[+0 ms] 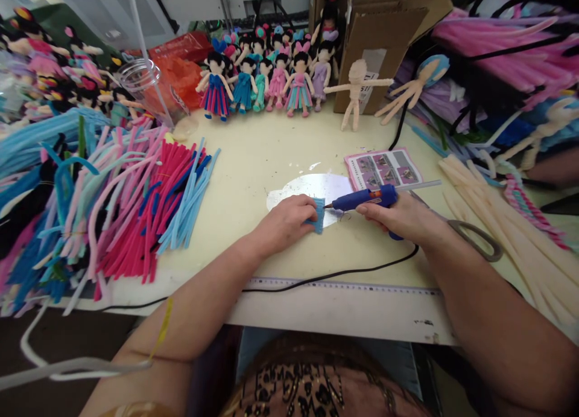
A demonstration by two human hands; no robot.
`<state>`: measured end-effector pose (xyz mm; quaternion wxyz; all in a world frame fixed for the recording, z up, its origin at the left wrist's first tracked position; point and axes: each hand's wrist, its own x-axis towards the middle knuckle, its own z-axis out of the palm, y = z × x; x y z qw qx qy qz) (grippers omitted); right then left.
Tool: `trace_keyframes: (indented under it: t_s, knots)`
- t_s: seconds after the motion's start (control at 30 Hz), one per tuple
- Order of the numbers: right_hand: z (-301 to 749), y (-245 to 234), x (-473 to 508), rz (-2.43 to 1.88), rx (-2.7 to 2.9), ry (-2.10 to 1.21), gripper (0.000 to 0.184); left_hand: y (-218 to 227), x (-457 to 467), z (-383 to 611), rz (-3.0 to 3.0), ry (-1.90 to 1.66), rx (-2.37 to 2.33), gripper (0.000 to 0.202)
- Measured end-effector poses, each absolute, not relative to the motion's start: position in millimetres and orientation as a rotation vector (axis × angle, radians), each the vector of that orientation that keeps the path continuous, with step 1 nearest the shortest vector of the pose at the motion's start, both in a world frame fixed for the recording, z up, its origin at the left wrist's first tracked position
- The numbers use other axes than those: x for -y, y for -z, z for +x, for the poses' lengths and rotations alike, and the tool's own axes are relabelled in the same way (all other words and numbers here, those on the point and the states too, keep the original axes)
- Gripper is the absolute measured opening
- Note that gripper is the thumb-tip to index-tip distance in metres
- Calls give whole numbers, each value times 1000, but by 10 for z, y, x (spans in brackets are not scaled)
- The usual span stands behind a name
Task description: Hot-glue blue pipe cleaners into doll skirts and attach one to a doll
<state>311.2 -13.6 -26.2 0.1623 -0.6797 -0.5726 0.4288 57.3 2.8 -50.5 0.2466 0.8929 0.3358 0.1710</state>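
My left hand (287,222) is closed on a small blue pipe-cleaner piece (319,215), pinned against the table at the edge of a shiny oval mat (312,187). My right hand (402,216) grips a blue glue gun (368,198) lying nearly level, its nozzle tip touching or almost touching the right side of the blue piece. A clear glue stick pokes out of the gun's back end toward the right. The gun's black cord (325,277) curls along the table's front edge.
Heaps of pink, blue and white pipe cleaners (122,212) fill the left. Finished dolls (271,79) line the back beside a bare cream doll (357,91) and a cardboard box (380,43). A leaflet (382,168), scissors (479,239) and cream stems (506,224) lie right. A ruler (344,286) edges the table.
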Motion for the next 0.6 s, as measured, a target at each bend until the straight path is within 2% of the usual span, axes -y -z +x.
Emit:
trace_keyframes:
  t_s: [0.6]
  knots:
    - [3086,352,82,-1963,1497,-1165,33,516,-29,572,2467,-473,-913,3]
